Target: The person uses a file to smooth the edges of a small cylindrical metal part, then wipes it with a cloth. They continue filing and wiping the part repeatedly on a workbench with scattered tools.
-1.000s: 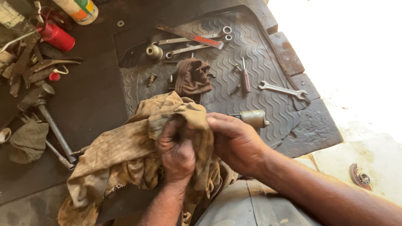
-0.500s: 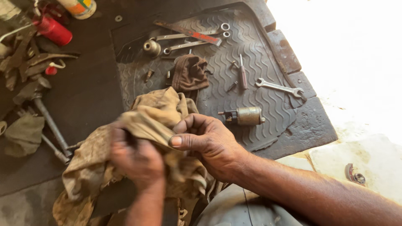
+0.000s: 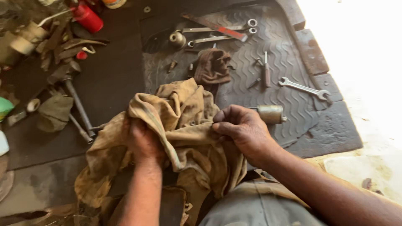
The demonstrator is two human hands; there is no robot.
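Both hands are clamped on the stained tan rag [image 3: 184, 138], bunched just above the ribbed rubber mat [image 3: 289, 83]; the left hand [image 3: 142, 140] is buried in its folds, the right hand [image 3: 245, 132] pinches an edge; best keep the cloth taut between them, clear of the metal cylinder [image 3: 270, 114] nearby

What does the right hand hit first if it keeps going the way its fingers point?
Right hand points left, already gripping the grimy tan cloth. Past the folds, probably the left hand; depth is unclear.
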